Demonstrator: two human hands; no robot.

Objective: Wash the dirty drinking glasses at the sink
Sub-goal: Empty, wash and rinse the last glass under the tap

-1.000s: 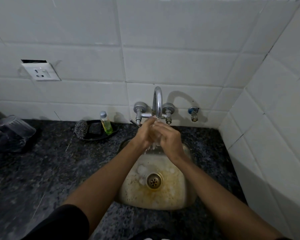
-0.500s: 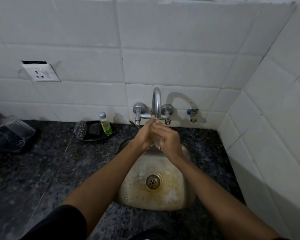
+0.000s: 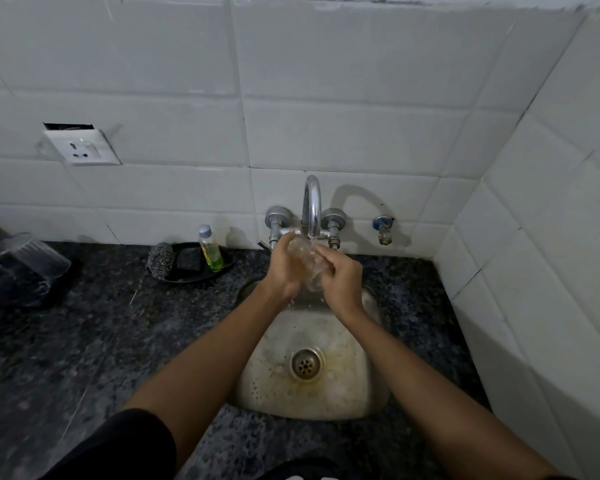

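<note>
Above the stained, rounded steel sink (image 3: 312,403) set in speckled granite, your left hand (image 3: 286,268) and right hand (image 3: 342,278) curl their fingers around a clear drinking glass (image 3: 307,263), tilted under the curved chrome tap (image 3: 311,206).

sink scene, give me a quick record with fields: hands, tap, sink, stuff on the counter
held: glass, clear, between both hands under the spout
left hand: wrapped round the glass
right hand: closed on the glass from the other side
tap: running, water landing at the glass
sink: stained, drain open, no dishes in it
counter left: tray with scrubber and soap bottle
far left: more glasses, upside down
</note>
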